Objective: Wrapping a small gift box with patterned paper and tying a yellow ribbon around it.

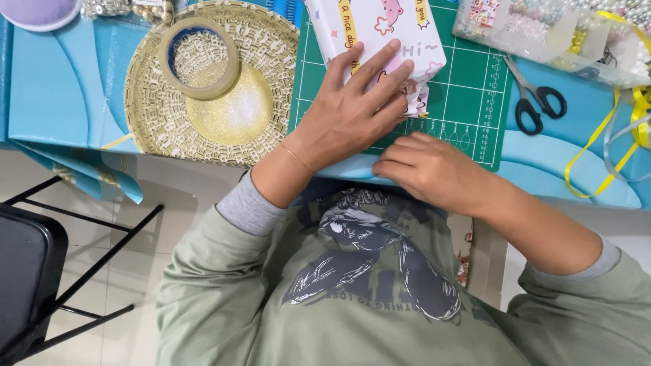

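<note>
One wrapped box (380,30) lies on the green cutting mat (468,95) at 12 o'clock from the person, its white paper printed with pink cartoon animals, small stars and yellow bands, and its near end folded into a loose, crumpled flap. The left hand (356,112) lies flat on top of the box, fingers spread and straight, pressing the paper down rather than gripping it. The right hand (424,169) sits just at 5 o'clock from the left, at the mat's near edge, fingers curled under; whether it pinches anything I cannot tell. One roll of tape (199,57) rests at 9 o'clock from the box, on one round gold glitter tray (224,115) strewn with small white letter beads. One pair of black-handled scissors (532,98) lies at 3 o'clock on the mat. Yellow ribbon (610,149) trails across the blue table (61,88) further right, below one clear bead box (542,34).
</note>
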